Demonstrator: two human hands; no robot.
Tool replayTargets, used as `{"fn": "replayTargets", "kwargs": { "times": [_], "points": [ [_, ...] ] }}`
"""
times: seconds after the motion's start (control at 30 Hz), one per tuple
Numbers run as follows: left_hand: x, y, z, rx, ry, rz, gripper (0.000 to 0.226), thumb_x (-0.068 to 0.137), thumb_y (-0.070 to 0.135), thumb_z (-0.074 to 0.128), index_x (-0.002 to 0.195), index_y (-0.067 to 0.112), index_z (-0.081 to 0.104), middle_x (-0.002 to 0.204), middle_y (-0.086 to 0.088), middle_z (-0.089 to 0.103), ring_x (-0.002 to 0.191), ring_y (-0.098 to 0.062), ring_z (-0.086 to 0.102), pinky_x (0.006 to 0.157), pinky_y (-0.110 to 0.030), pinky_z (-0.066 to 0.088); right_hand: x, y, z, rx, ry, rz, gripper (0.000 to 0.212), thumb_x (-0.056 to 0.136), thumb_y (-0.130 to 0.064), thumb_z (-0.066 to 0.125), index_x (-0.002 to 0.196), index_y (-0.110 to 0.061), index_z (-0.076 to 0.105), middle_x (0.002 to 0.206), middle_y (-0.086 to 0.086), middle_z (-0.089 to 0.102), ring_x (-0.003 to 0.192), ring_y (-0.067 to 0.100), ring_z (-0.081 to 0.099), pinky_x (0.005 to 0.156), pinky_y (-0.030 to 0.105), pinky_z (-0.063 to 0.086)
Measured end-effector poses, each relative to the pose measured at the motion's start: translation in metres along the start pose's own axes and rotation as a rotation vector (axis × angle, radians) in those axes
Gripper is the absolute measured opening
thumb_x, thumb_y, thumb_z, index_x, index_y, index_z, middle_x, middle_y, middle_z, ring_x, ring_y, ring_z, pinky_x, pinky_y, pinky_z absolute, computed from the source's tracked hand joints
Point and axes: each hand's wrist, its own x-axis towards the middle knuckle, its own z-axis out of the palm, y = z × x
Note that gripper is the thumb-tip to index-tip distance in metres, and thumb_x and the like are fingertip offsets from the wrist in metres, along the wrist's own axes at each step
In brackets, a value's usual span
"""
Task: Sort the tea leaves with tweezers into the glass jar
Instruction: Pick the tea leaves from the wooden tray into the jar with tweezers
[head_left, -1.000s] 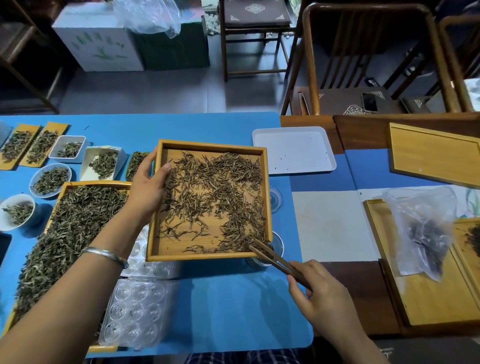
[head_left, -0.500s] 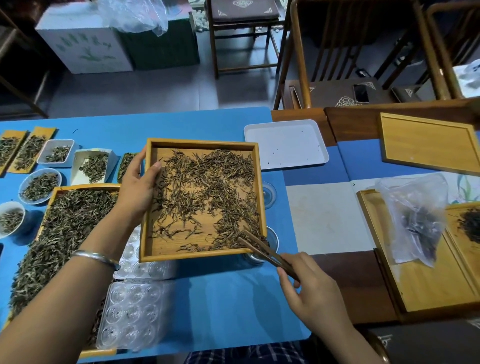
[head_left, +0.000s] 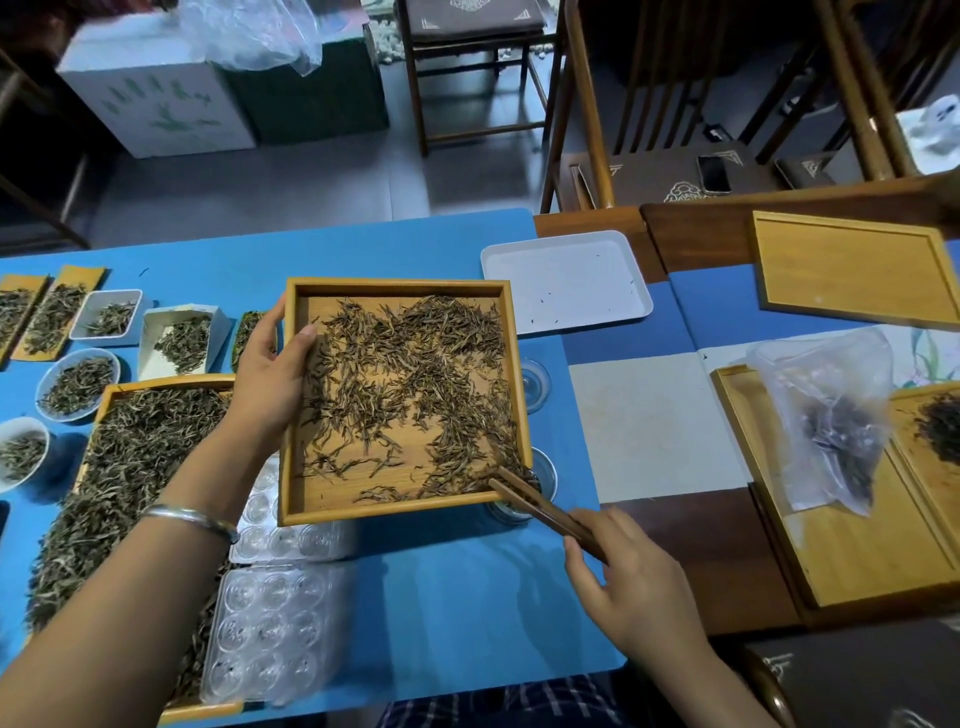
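**Two hands, one tray of tea, one pair of tweezers**

Left hand (head_left: 270, 379) grips the 9 o'clock rim of a square wooden tray (head_left: 400, 288), thumb lying inside on the floor of it, fingers wrapped under the edge. One silver bangle (head_left: 192, 517) on that wrist. Tray carries a loose scatter of brown tea leaves (head_left: 410, 384), densest toward 12 and 4 o'clock, bare wood at 7 o'clock.

Right hand (head_left: 634, 587) closed around one pair of wooden tweezers (head_left: 540, 506); the tips lie at the tray's 4 o'clock corner, touching leaves there. Whether a leaf is pinched: cannot tell.

Glass jar (head_left: 545, 475) sits just under that corner, mostly hidden by tray and tweezers. A second clear glass piece (head_left: 537, 384) shows at the tray's 3 o'clock edge.

Blue table (head_left: 441, 597), 9 o'clock side: one large wooden tray (head_left: 140, 457) heaped with greenish leaves; two round bowls (head_left: 78, 384), two rectangular white dishes (head_left: 111, 319) and two narrow wooden strips (head_left: 54, 312), all holding leaves. Two clear blister trays (head_left: 270, 634) at 7 o'clock.

At 1 o'clock, one white plastic tray (head_left: 566, 286) holding only a few specks. At 3 o'clock, one plastic bag (head_left: 831, 415) of dark leaves.
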Motion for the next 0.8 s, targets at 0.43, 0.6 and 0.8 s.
{"fn": "replayTargets", "kwargs": {
  "times": [0.43,0.6,0.8],
  "points": [
    [-0.002,0.0,-0.002,0.007,-0.021,-0.008,0.045,0.1,0.032,0.055,0.144,0.037,0.045,0.111,0.0,0.066,0.069,0.0,0.067,0.053,-0.019,0.053,-0.004,0.006,-0.013,-0.152,0.048,-0.036,0.02,0.079,-0.021,0.073,0.098,-0.017,0.067,0.08,-0.009,0.063,0.056,0.008,0.059,0.042,0.022,0.043],
    [-0.003,0.0,-0.002,0.009,-0.016,0.005,0.044,0.1,0.031,0.056,0.143,0.038,0.047,0.1,0.006,0.067,0.059,0.007,0.066,0.047,-0.014,0.05,0.006,-0.01,-0.008,-0.164,0.1,-0.109,0.025,0.078,-0.021,0.076,0.101,-0.016,0.068,0.083,-0.005,0.065,0.062,0.013,0.065,0.041,0.026,0.049],
    [0.0,0.001,-0.001,-0.003,-0.035,-0.003,0.047,0.099,0.032,0.057,0.144,0.039,0.045,0.106,0.003,0.067,0.061,0.005,0.067,0.048,-0.016,0.051,0.024,-0.024,0.003,-0.241,0.131,-0.166,0.023,0.079,-0.02,0.076,0.1,-0.013,0.07,0.078,-0.001,0.064,0.057,0.018,0.062,0.039,0.025,0.045]
  ]
}}
